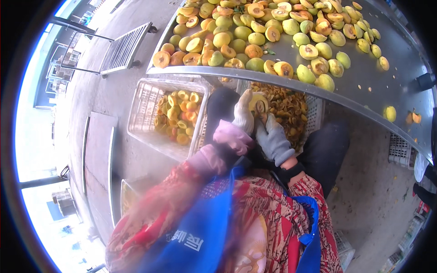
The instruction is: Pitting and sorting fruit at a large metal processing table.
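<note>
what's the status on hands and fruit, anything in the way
Left hand holding cut fruit. Right hand close against it, grip unclear. Table edge just ahead, possibly crowding; fruit-filled crate below.

Fruit-proc. workshop, metal table (387, 91) w/ piled cut fruit (194, 44), plastic crates (144, 107) nr it, slatted cart (125, 50), grey flr (109, 93)

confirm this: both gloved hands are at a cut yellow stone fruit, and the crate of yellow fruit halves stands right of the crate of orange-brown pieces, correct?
One thing is wrong: the crate of yellow fruit halves stands left of the crate of orange-brown pieces, as the head view shows. The gloved left hand and right hand are indeed at a cut yellow stone fruit.
</note>
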Motion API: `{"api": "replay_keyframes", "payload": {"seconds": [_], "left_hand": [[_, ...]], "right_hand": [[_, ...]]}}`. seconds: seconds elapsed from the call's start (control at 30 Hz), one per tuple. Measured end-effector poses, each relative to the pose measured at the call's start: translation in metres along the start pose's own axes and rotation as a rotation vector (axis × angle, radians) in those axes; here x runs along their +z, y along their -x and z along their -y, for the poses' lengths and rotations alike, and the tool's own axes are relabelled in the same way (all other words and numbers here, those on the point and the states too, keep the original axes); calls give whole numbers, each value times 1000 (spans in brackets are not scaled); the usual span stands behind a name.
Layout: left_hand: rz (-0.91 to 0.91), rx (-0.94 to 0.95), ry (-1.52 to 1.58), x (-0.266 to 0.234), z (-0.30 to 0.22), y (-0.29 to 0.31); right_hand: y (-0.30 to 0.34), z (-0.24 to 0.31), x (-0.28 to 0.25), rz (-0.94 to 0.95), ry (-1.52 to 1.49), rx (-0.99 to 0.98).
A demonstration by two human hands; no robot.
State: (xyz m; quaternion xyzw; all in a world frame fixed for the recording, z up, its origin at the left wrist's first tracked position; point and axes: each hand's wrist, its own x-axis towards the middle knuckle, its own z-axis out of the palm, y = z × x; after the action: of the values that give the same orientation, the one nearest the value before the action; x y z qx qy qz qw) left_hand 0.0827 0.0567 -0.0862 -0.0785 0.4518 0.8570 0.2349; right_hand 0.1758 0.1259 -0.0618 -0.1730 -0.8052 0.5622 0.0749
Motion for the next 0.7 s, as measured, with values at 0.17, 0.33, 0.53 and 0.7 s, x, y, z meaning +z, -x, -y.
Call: {"api": "replay_keyframes", "payload": {"seconds": [0.17, 0.33, 0.53, 0.7], "left_hand": [[14, -6, -59, 2, -4, 3], [37, 156, -282, 4, -2, 4], [-50, -150, -50, 13, -13, 7], [-55, -281, -251, 26, -31, 7]], "right_hand": [[-2, -15, -3, 111, -132, 47], [-5, -11, -6, 176, -106, 123], [-5, -31, -1, 161, -254, 35], [0, -22, -14, 287, -248, 186]]}}
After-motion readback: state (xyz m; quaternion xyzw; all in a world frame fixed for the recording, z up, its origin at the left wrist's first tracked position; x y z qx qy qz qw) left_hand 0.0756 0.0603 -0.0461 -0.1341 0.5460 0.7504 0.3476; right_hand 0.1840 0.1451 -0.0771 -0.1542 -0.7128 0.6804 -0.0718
